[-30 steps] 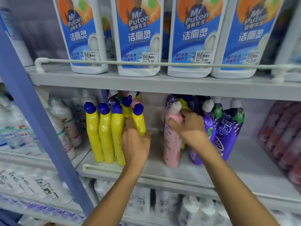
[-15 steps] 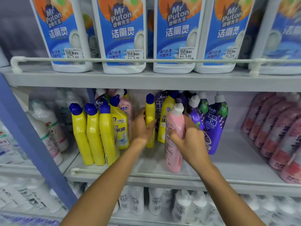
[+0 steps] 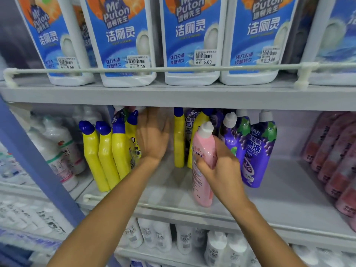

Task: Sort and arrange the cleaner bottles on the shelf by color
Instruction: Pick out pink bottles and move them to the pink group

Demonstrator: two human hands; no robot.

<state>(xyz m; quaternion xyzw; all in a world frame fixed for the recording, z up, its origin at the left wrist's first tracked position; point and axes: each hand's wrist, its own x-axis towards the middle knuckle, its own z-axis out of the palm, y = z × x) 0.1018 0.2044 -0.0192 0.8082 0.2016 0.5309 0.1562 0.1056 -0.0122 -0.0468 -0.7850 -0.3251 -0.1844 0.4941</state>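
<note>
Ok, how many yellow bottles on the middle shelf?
6 yellow bottles: three in a front row at left, a fourth behind them, a fifth right of the left hand, a sixth tilted behind the pink bottle. Others may hide further back.

Bright even light, soft shadows under the shelf, left hand [image 3: 154, 139] motion-blurred — edges bowed, smeared.

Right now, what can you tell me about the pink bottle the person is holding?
The pink bottle is slim, glossy plastic, with a white cap on an angled neck and a pale printed label too blurred to read. It stands roughly upright near the front of the middle shelf, ahead of a yellow bottle and purple bottles. The right hand grips its middle. Whether its base rests on the shelf I cannot tell.
</note>
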